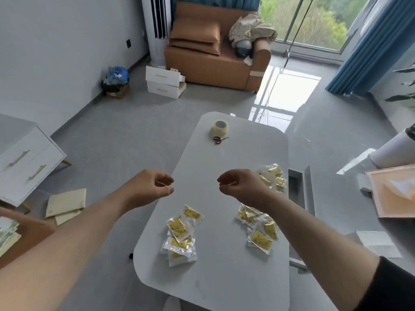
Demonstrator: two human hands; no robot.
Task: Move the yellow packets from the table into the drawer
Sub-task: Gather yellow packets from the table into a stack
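Observation:
Several yellow packets in clear wrapping lie on the white table (224, 176). One pile (179, 234) is near the table's left edge, another pile (258, 230) lies under my right forearm, and a few more packets (276, 176) sit by the right edge. My left hand (150, 187) hovers above the table's left edge with curled fingers and holds nothing. My right hand (242, 185) hovers over the table's middle, fingers loosely curled and empty. A white cabinet with two drawers (24, 162) stands on the floor at the left, both drawers closed.
A tape roll (220, 127) and red scissors (219, 139) lie at the table's far end. Flat cardboard pieces (66, 204) lie on the floor by the cabinet. Two loose white drawers (165, 83) are stacked near the brown sofa (215, 52). A pink tray (395, 194) sits at right.

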